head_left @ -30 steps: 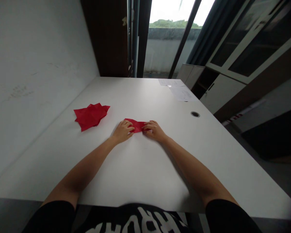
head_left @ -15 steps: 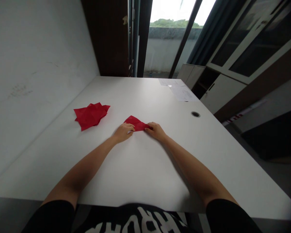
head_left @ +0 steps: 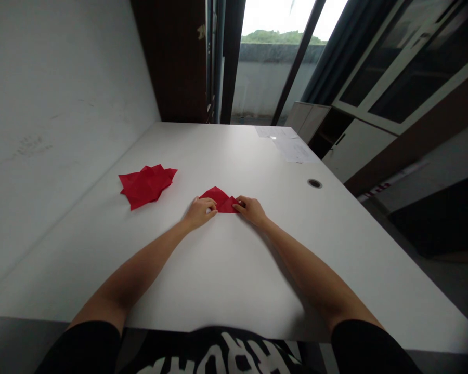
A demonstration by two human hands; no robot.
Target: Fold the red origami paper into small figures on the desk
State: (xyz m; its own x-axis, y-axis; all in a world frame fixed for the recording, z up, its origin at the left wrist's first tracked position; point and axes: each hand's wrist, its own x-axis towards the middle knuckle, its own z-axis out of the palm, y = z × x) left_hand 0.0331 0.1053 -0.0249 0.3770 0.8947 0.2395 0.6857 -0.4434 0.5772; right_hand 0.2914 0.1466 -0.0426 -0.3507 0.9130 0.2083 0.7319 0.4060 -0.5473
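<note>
A folded piece of red paper (head_left: 220, 200) lies on the white table between my two hands. My left hand (head_left: 200, 211) is closed on its left part, the fingers curled at the near edge. At the right corner, my right hand (head_left: 251, 209) pinches the paper between thumb and fingers. A small flap stands up beside the right fingertips, and the paper's upper point faces away from me. Parts of both ends are hidden under my fingers.
To the left lies a loose pile of red paper sheets (head_left: 146, 186) with points sticking out. White printed papers (head_left: 292, 148) rest at the far right of the white table (head_left: 226, 275). A round cable hole (head_left: 314, 183) is near the right edge. A wall (head_left: 62, 130) borders the left side.
The right corner of the red paper has been folded inward, making a small raised flap by my right fingers. Both hands have barely moved, and the pile is unchanged.
</note>
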